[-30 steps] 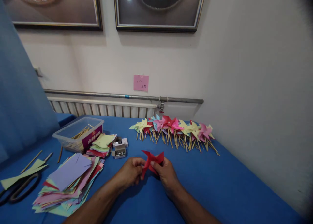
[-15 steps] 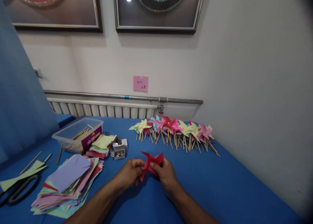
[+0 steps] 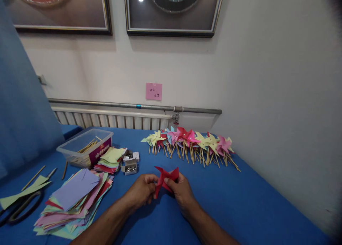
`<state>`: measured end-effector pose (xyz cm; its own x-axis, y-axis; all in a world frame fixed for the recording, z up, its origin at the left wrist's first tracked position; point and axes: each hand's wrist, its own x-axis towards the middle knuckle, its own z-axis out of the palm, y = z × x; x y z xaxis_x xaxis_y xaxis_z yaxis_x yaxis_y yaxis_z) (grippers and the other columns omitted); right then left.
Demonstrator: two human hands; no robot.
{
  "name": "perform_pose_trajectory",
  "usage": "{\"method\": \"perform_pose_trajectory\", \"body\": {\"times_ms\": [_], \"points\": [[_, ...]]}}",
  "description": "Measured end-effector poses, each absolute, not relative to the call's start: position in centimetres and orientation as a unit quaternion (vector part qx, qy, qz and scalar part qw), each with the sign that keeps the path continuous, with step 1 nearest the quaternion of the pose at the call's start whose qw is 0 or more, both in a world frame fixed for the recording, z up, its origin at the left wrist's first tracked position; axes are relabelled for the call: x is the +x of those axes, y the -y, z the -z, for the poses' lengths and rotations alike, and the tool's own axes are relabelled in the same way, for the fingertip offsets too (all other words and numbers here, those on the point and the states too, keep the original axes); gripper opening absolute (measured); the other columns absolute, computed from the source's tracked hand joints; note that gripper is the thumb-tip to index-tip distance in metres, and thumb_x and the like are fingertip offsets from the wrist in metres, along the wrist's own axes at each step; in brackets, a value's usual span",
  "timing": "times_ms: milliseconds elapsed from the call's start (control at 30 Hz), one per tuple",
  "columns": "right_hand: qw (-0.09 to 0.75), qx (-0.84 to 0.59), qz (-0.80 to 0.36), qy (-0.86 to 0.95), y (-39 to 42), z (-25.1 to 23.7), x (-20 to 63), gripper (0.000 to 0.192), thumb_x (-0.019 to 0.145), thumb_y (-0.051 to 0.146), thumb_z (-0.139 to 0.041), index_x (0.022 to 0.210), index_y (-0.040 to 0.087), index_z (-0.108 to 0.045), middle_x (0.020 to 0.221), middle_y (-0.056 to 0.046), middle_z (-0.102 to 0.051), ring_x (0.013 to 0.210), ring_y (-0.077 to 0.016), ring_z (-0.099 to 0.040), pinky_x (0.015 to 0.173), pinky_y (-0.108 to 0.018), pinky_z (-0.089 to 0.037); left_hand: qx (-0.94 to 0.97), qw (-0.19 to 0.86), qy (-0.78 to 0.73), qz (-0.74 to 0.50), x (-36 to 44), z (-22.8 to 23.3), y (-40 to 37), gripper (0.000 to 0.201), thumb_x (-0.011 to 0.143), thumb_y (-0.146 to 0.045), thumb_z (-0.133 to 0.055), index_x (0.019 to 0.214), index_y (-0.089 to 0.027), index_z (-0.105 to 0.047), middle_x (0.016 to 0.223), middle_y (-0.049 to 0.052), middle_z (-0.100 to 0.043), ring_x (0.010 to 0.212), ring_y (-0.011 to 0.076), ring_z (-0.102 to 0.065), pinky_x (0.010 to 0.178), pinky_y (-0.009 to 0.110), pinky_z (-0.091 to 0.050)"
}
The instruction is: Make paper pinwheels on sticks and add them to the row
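Left hand (image 3: 143, 190) and right hand (image 3: 181, 189), fingertips closed on a red paper pinwheel (image 3: 165, 177) held between them just above the blue table (image 3: 240, 202). Its folded vanes spread up and away from both hands equally. The finished pinwheels (image 3: 191, 143) lie well beyond, near the wall.

A row of finished pinwheels (image 3: 191, 141) on wooden sticks lies along the far side of the blue counter (image 3: 253, 202); to the left stands a clear plastic tub (image 3: 85, 145) holding sticks, with a small stack of coloured squares (image 3: 111, 158) and an open box of pins (image 3: 130, 166) just beside it; nearer, a spread heap of coloured paper (image 3: 73, 202); scissors (image 3: 20, 207) at the left edge; a pink note (image 3: 154, 91) on the wall.
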<state>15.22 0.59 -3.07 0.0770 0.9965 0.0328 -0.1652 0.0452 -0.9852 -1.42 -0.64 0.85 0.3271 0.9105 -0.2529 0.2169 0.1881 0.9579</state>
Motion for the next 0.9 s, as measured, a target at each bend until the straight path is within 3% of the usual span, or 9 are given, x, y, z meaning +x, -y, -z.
{"method": "perform_pose_trajectory", "body": {"times_ms": [433,900], "points": [[0.574,-0.423,-0.537,0.452,-0.37,2.78,15.31,0.030,0.064,0.031,-0.080,0.088,0.018,-0.067,0.077,0.000,-0.071,0.070,-0.0165,-0.062,0.069,-0.028,-0.047,0.568,0.591,-0.488,-0.301,-1.55,-0.39,0.37,0.026,0.068,-0.034,-0.055,0.086,-0.018,-0.061,0.050,-0.007,-0.055,0.032,0.0068,-0.039,0.035,0.019,-0.022],[0.572,-0.411,-0.546,0.454,-0.48,2.65,15.37,0.027,0.064,0.028,-0.080,0.085,0.018,-0.065,0.076,0.001,-0.070,0.069,-0.0153,-0.060,0.069,-0.027,-0.046,0.569,0.592,-0.484,-0.304,-1.55,-0.56,0.60,0.026,0.068,-0.034,-0.055,0.086,-0.017,-0.062,0.051,-0.006,-0.056,0.033,0.0065,-0.040,0.034,0.018,-0.023]]}}
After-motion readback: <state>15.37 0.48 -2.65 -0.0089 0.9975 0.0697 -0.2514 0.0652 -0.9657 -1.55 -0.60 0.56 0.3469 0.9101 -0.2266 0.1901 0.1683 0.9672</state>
